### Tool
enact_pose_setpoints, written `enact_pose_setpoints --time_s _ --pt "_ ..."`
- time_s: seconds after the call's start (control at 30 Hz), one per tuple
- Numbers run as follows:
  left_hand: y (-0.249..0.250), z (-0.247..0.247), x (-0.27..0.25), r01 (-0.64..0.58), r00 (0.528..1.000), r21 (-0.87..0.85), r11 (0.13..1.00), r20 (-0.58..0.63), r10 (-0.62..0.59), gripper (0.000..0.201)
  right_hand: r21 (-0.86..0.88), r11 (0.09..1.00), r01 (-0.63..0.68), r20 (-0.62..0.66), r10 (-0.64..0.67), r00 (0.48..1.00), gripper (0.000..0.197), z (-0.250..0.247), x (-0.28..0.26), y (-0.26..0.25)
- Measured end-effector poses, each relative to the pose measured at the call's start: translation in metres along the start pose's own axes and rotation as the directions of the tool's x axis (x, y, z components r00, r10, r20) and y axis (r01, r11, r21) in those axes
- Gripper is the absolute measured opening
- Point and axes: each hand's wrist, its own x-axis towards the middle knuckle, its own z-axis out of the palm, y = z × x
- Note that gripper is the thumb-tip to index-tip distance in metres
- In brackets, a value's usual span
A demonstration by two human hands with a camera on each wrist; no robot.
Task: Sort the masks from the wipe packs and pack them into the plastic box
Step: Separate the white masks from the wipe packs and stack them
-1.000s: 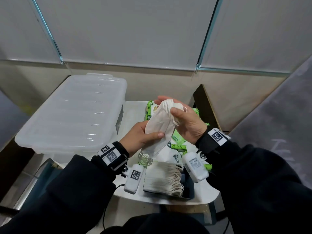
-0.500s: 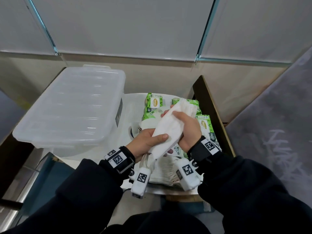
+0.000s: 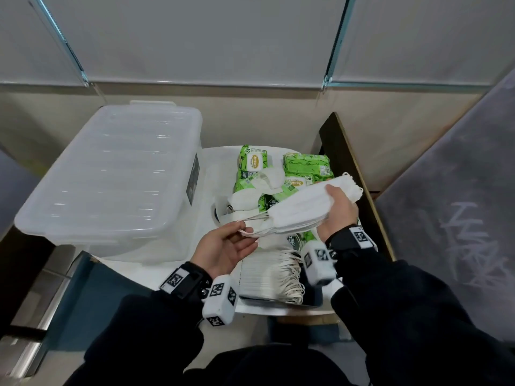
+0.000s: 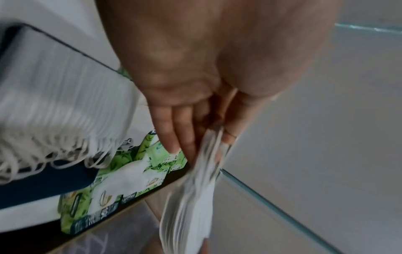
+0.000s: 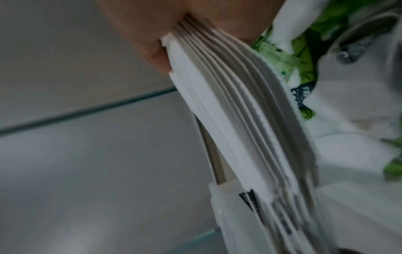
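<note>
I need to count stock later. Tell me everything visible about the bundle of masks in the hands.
The bundle of masks is a flat stack of white, folded, fabric-like masks held roughly level above the green wipe packs. The right hand grips its far end; the left hand pinches its near end, where ear loops gather.

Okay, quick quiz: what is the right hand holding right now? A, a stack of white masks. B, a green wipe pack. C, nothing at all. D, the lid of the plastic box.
A: the right hand grips a stack of white masks, thumb on top, while the green wipe packs lie below on the tray and the plastic box sits closed to the left.
</note>
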Motion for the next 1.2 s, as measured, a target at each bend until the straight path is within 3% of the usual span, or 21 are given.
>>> enact_pose_setpoints --time_s 0.07,0.1,0.17,0.2,0.23,0.27,0.33,0.37,0.43,0.5,0.6,0.7,0.77,0.87,0.93,1.03,1.13,1.2 --pt "0.007 0.014 0.002 0.009 0.999 0.156 0.988 -0.052 -0.001 0.009 -0.091 0.985 0.148 0.114 -0.137 0.984 0.047 0.011 -0.019 0.009" --pt "0.011 0.022 0.002 -0.001 0.999 0.236 0.972 -0.043 0.011 0.011 -0.176 0.948 0.266 0.227 -0.223 0.948 0.043 0.017 -0.029 0.015" --pt "0.016 0.037 0.001 -0.068 0.996 0.429 0.901 -0.022 0.086 0.010 -0.251 0.812 0.527 0.534 -0.338 0.775 0.029 0.027 -0.052 0.029" --pt "0.017 0.043 -0.002 -0.134 0.987 0.537 0.833 -0.003 0.161 0.009 -0.225 0.756 0.615 0.635 -0.366 0.681 0.024 0.029 -0.061 0.036" --pt "0.018 0.046 -0.003 -0.218 0.966 0.669 0.710 0.044 0.255 0.009 -0.199 0.727 0.657 0.674 -0.385 0.630 0.023 0.029 -0.065 0.042" --pt "0.021 0.049 -0.005 -0.296 0.933 0.810 0.506 0.133 0.334 0.009 -0.179 0.727 0.663 0.676 -0.398 0.620 0.025 0.031 -0.065 0.046" --pt "0.028 0.049 -0.010 -0.366 0.876 0.931 0.013 0.340 0.341 0.019 -0.166 0.804 0.570 0.606 -0.373 0.703 0.023 0.033 -0.064 0.048" --pt "0.032 0.049 -0.014 -0.379 0.860 0.912 -0.155 0.409 0.305 0.023 -0.157 0.864 0.478 0.545 -0.328 0.772 0.019 0.032 -0.062 0.045" --pt "0.041 0.049 -0.020 -0.410 0.852 0.867 -0.284 0.476 0.220 0.026 -0.090 0.967 0.240 0.425 -0.181 0.887 0.019 0.030 -0.058 0.042" --pt "0.048 0.046 -0.020 -0.428 0.866 0.869 -0.248 0.473 0.164 0.021 -0.024 0.998 0.050 0.374 -0.038 0.927 0.023 0.026 -0.055 0.041" --pt "0.053 0.035 -0.008 -0.433 0.884 0.895 -0.107 0.445 0.142 0.010 -0.010 0.991 -0.133 0.375 0.127 0.918 0.036 0.020 -0.054 0.046" --pt "0.051 0.021 0.006 -0.361 0.932 0.918 0.164 0.347 0.105 0.034 -0.028 0.966 -0.258 0.414 0.246 0.876 0.030 0.015 -0.054 0.052" --pt "0.046 0.011 0.014 -0.212 0.970 0.899 0.383 0.240 -0.026 0.054 -0.047 0.953 -0.301 0.444 0.290 0.848 0.027 0.013 -0.054 0.056" --pt "0.040 -0.005 0.023 -0.058 0.952 0.827 0.559 0.214 -0.218 0.069 -0.135 0.968 -0.210 0.474 0.249 0.845 0.036 0.012 -0.051 0.068" --pt "0.039 -0.013 0.024 -0.082 0.949 0.820 0.567 0.237 -0.206 0.066 -0.346 0.936 0.056 0.469 0.121 0.875 0.036 0.012 -0.044 0.072" --pt "0.035 -0.024 0.021 -0.169 0.964 0.814 0.555 0.253 -0.077 0.060 -0.608 0.660 0.440 0.629 0.063 0.775 0.069 0.006 -0.032 0.073" --pt "0.032 -0.044 0.020 -0.217 0.972 0.787 0.578 0.226 0.057 0.055 -0.718 0.155 0.678 0.695 0.205 0.689 0.105 -0.008 -0.025 0.077" --pt "0.029 -0.058 0.022 -0.239 0.971 0.789 0.567 0.181 0.158 0.054 -0.643 -0.174 0.746 0.668 0.350 0.657 0.129 -0.019 -0.024 0.085"
